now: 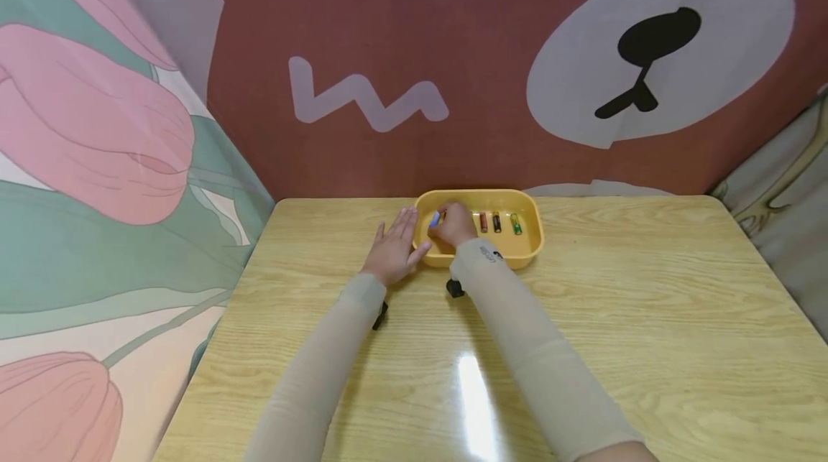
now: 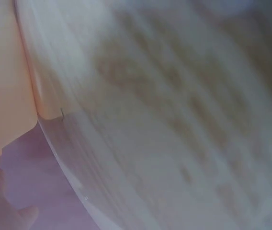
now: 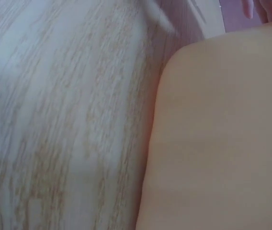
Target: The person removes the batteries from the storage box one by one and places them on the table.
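Note:
A yellow plastic basket point(image 1: 532, 252) stands at the back of the table. Inside it lie a red battery point(image 1: 483, 223), a dark battery point(image 1: 497, 223) and a green battery point(image 1: 516, 224), spaced apart in a row. My right hand point(image 1: 458, 223) reaches into the basket's left half and pinches a small blue object point(image 1: 435, 219), partly hidden by the fingers; its kind is unclear. Fingers extended, my left hand point(image 1: 394, 248) rests against the basket's left side. Both wrist views show mainly the basket's outer wall point(image 2: 6, 72) and table surface.
The wooden table point(image 1: 647, 304) ends at a wall cloth point(image 1: 362, 160) with a printed bear face, right behind the basket. A floral cloth point(image 1: 84, 124) hangs on the left. Black wrist devices point(image 1: 456, 289) sit under the sleeves.

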Demonstrator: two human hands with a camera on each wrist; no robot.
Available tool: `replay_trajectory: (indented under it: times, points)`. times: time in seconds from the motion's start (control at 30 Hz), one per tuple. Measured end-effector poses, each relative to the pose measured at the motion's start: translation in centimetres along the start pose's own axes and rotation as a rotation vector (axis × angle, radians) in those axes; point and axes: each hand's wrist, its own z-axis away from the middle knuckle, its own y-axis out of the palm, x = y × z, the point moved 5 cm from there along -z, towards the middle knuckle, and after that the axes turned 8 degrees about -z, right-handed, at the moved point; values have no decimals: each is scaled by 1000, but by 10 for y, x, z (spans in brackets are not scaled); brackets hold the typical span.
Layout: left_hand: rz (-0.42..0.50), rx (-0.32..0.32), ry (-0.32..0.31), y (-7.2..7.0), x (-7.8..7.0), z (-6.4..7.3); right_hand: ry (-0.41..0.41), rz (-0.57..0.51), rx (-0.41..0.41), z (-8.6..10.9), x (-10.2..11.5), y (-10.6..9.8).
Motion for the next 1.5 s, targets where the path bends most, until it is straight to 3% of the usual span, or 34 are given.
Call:
replay_trajectory:
  times: [0.43, 0.77, 1.07, 1.5]
  points:
    - [-34, -41, 17, 1, 0, -1, -11, -100, -15, 6, 2, -9]
    - [-23, -34, 11, 4, 1, -2, 22, -199, -21, 11, -2, -14]
    - [-32, -47, 23, 2, 2, -2, 24, -121, -27, 19, 0, -24]
    - [-13, -25, 15, 1, -1, 0, -29, -186, -20, 28, 1, -29]
